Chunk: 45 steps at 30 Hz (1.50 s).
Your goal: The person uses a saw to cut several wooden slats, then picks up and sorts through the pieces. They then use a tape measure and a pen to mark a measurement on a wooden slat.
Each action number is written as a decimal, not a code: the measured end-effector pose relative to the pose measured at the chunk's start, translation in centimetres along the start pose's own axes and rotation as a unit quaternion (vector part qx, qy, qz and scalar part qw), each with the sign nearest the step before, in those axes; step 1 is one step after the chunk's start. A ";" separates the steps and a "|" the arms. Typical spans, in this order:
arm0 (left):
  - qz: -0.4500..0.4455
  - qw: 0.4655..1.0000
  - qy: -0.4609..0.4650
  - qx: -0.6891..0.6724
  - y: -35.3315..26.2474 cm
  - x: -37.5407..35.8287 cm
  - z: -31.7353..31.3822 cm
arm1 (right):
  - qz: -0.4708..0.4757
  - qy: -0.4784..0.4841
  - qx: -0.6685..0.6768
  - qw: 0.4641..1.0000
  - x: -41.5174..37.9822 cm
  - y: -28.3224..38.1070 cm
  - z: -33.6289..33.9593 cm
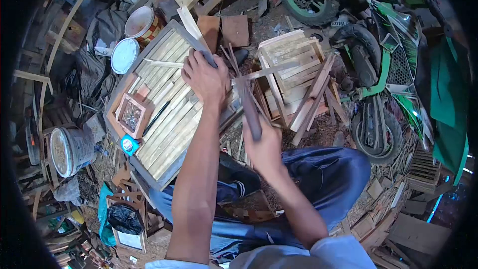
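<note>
- Left hand (205, 78): grip clenched around a long pale wooden slat (191, 32). The slat runs up and away from the fist, tilted, above the slatted work surface (164, 129).
- Right hand (264, 145): grip clenched on the lower end of a dark, blurred blade-like tool (248, 104). The tool's upper end reaches near the left wrist, just beside the held slat's lower part; whether they touch cannot be told.
- Slatted work surface: pale wooden strips laid side by side in a grey frame, below and left of the left hand.
- On that surface: a small square wooden box holding small metal bits (131, 114), a black pencil-like stick (158, 116); a blue tape measure (129, 145) at its lower edge.
- Right of the hands: a pale wooden slatted crate (291, 65) with loose sticks leaning across it.
- Far right: a green and black motorcycle (393, 65).
- Left: two round white lidded tins (124, 55), a white bucket (69, 150).
- Below: blue-jeaned knees (328, 174), over a floor of wood scraps.
</note>
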<state>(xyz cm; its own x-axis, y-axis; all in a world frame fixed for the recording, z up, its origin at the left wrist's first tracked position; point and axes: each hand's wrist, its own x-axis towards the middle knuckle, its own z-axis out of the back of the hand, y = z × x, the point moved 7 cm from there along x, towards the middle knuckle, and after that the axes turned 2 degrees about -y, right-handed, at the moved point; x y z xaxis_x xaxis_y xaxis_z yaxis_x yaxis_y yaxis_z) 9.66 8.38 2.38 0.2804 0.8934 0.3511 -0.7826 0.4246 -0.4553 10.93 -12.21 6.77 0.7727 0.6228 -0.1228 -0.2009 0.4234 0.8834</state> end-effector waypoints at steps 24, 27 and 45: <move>0.004 1.000 -0.003 0.004 0.3 0.3 -0.2 | 0.009 -0.022 -0.012 1.000 -1.4 -0.4 0.2; 0.005 1.000 0.005 0.000 0.3 0.3 -0.1 | 0.035 -0.017 -0.004 0.999 -6.7 -0.1 2.3; 0.007 1.000 -0.001 -0.025 0.3 0.4 0.2 | 0.031 -0.045 -0.083 0.995 -6.7 0.5 2.1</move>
<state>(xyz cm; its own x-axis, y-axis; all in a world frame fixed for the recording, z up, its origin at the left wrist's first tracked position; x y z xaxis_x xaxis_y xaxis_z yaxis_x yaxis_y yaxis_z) 9.45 8.84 2.51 0.2691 0.8987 0.3463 -0.7573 0.4196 -0.5004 6.91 -17.57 9.02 0.8052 0.5925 -0.0229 -0.3407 0.4939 0.8000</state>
